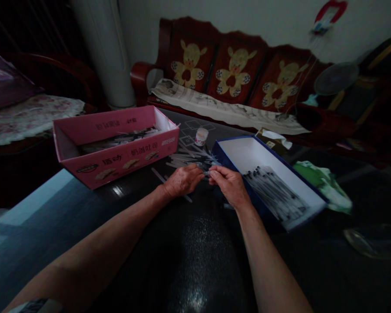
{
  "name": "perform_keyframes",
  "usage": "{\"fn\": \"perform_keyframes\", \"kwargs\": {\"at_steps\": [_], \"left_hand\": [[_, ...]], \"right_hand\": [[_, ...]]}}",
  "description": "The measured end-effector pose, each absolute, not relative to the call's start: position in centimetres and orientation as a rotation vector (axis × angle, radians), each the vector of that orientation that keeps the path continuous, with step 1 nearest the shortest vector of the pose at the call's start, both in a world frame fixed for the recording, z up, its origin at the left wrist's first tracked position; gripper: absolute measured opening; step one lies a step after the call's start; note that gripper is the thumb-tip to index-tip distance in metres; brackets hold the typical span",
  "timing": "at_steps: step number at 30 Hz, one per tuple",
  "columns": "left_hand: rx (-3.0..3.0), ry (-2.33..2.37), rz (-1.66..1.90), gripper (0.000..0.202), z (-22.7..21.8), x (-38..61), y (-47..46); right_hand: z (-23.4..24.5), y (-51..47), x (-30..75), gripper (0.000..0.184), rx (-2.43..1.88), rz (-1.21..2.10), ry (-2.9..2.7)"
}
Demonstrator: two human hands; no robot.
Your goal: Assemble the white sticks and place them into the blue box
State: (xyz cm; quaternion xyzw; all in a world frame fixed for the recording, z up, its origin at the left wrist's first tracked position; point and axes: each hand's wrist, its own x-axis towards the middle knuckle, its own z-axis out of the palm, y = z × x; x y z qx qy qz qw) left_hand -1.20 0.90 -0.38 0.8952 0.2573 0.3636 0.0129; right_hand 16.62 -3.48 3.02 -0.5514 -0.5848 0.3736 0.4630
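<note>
My left hand (185,179) and my right hand (228,182) meet fingertip to fingertip over the dark table. Both pinch a thin, pale pen-like piece (206,173), mostly covered by the fingers. Just beyond them lies a loose pile of slim translucent tubes (185,155), a few reaching under my left hand. To the right, a blue box with a white inside (244,150) holds many clear pen-like sticks with dark ends (273,191), laid side by side. At the left stands a pink cardboard box (130,163) with dark and pale slender parts (130,137) inside.
A small round tub (201,136) stands behind the pile. Right of the blue box are a brown tissue box (273,141) and a green-and-white packet (326,182). A wooden sofa (146,80) with bear-patterned backs lies beyond the table, near a fan (336,78).
</note>
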Motion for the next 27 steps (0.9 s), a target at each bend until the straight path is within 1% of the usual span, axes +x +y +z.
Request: {"fn": "perform_keyframes", "kwargs": {"at_steps": [9, 15, 21, 24, 27], "left_hand": [[2.882, 0.834, 0.966, 0.039, -0.63, -1.3, 0.74], [2.843, 0.72, 1.056, 0.04, -0.74, -1.12, 0.68], [2.866, 0.7, 1.041, 0.04, -0.44, -1.2, 0.86], [2.828, 0.713, 1.07, 0.038, -0.18, -1.21, 0.83], [2.758, 0.756, 1.091, 0.031, -0.19, -1.31, 0.64]], "right_hand": [[3.67, -3.72, 16.49, 0.023, -1.458, 0.849, -1.536], [3.75, -3.86, 16.52, 0.024, -1.441, 0.859, -1.566], [3.46, -3.81, 16.31, 0.025, -1.439, 0.837, -1.53], [3.45, -3.71, 16.34, 0.026, -1.406, 0.829, -1.531], [3.59, -3.63, 16.47, 0.022, -1.397, 0.773, -1.621]]}}
